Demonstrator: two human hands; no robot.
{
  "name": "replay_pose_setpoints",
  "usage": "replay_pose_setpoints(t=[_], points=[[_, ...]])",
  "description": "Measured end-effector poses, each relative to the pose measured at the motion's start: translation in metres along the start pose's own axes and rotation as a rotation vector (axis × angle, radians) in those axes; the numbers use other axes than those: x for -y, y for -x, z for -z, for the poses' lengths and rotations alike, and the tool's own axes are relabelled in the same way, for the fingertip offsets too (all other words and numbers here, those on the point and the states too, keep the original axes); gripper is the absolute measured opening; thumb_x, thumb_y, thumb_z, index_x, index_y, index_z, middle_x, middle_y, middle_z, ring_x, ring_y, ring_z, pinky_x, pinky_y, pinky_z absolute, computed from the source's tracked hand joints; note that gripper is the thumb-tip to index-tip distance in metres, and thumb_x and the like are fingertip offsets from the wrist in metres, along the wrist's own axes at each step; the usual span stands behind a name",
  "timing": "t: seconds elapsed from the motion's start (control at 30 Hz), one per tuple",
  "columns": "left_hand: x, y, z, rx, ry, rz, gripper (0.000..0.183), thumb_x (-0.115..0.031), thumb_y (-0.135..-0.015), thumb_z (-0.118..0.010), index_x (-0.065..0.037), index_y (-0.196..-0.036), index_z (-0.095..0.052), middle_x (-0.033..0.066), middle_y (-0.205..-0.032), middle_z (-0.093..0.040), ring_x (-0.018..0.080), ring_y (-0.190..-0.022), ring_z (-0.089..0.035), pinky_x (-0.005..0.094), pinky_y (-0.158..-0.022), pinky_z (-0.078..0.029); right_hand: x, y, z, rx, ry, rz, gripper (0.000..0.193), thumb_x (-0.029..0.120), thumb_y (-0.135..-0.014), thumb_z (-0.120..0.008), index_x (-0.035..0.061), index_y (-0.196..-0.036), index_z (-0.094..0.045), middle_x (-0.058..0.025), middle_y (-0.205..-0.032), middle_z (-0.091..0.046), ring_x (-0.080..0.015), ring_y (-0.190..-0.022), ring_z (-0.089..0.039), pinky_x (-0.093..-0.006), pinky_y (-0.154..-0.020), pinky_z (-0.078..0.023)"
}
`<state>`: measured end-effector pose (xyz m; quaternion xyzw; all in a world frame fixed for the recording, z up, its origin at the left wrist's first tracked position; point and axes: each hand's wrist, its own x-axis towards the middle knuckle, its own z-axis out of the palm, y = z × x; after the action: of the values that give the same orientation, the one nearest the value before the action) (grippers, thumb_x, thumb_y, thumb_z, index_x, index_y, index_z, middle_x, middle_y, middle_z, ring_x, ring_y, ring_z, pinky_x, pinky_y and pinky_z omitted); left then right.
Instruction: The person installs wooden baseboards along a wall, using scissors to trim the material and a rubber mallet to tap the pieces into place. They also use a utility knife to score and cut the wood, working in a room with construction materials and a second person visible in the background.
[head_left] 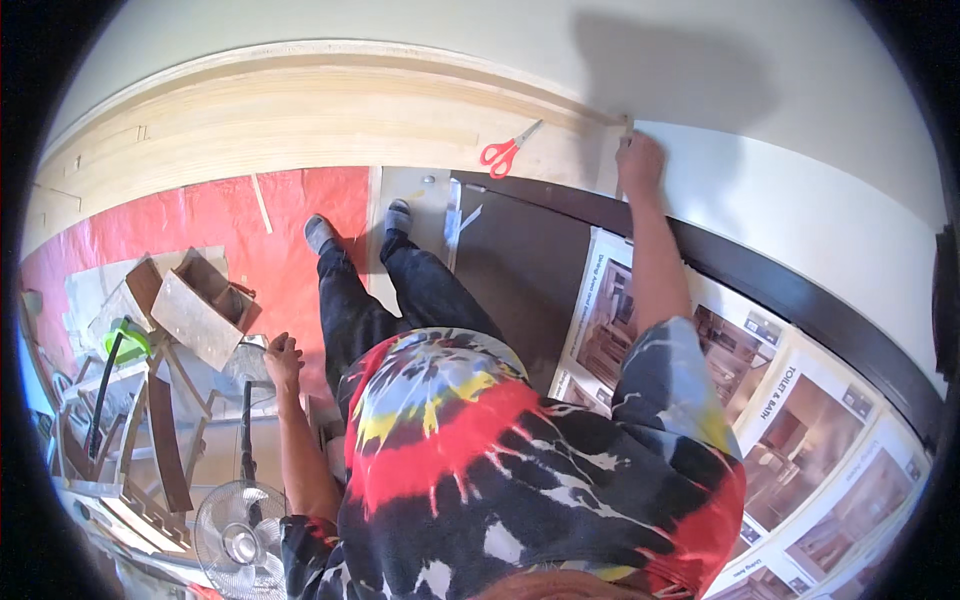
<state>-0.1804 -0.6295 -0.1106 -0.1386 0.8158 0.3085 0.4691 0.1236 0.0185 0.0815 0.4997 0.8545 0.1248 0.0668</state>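
My right hand (641,160) is raised to the right end of a long pale wooden board (300,110), against the wall. Its fingers are closed, and the tip of something thin and tan (628,124) shows above them; its kind is hidden by the fist. Scissors (507,153) with red handles lie on the board, left of that hand, blades toward the upper right. My left hand (285,362) is low at my side with its fingers curled, near a worn wooden box (205,308). What it holds, if anything, I cannot make out.
A red sheet (300,205) covers the floor at left, with a thin wooden strip (262,203) on it. Wooden frames (130,440), a green object (127,342) and a standing fan (240,540) crowd the lower left. Printed picture boards (800,440) cover the right side.
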Motion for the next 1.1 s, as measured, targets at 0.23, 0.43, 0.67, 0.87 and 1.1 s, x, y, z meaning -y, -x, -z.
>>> replay_pose_setpoints(t=[0.23,0.43,0.67,0.87,1.1], points=[[0.015,-0.002,-0.015,-0.004,0.054,0.013,0.041,-0.015,-0.087,-0.060,0.003,-0.124,-0.058,0.0127,-0.097,-0.067,0.0165,-0.070,-0.066,0.0268,-0.048,-0.052,0.003,0.016,0.012,0.202,0.095,0.041,0.020,0.019,-0.081,-0.063,0.0002,-0.082,-0.068,-0.0226,-0.082,-0.066,-0.0416,-0.078,-0.064,-0.0482,-0.076,-0.051],[-0.013,-0.002,-0.032,0.003,0.113,0.024,0.043,-0.017,-0.087,-0.061,0.001,-0.126,-0.056,0.0100,-0.099,-0.066,0.0176,-0.072,-0.066,0.0285,-0.051,-0.053,-0.017,0.039,0.002,0.193,0.025,0.021,0.019,0.021,-0.077,-0.069,0.0023,-0.079,-0.068,-0.0209,-0.086,-0.067,-0.0387,-0.083,-0.065,-0.0471,-0.079,-0.050],[-0.001,-0.013,-0.027,0.028,0.076,0.038,0.043,-0.017,-0.088,-0.061,0.002,-0.126,-0.056,0.0115,-0.102,-0.066,0.0176,-0.075,-0.066,0.0287,-0.052,-0.054,-0.009,-0.028,0.011,0.193,-0.028,0.029,0.018,0.016,-0.077,-0.067,-0.0006,-0.084,-0.067,-0.0212,-0.088,-0.066,-0.0398,-0.086,-0.063,-0.0480,-0.079,-0.049],[0.001,-0.016,-0.032,0.018,0.135,0.035,0.041,-0.016,-0.088,-0.061,0.002,-0.124,-0.057,0.0103,-0.096,-0.067,0.0158,-0.071,-0.066,0.0287,-0.051,-0.054,0.018,0.041,0.032,0.205,-0.020,-0.043,0.020,0.018,-0.082,-0.065,-0.0022,-0.083,-0.066,-0.0239,-0.090,-0.065,-0.0410,-0.088,-0.063,-0.0490,-0.079,-0.049],[-0.001,-0.024,-0.028,0.022,0.157,0.039,0.042,-0.016,-0.088,-0.060,0.003,-0.125,-0.057,0.0099,-0.095,-0.067,0.0156,-0.070,-0.065,0.0271,-0.050,-0.053,0.024,0.010,0.004,-0.083,-0.018,-0.064,0.023,0.016,-0.084,-0.062,-0.0041,-0.092,-0.067,-0.0245,-0.087,-0.064,-0.0400,-0.085,-0.062,-0.0469,-0.078,-0.050]])
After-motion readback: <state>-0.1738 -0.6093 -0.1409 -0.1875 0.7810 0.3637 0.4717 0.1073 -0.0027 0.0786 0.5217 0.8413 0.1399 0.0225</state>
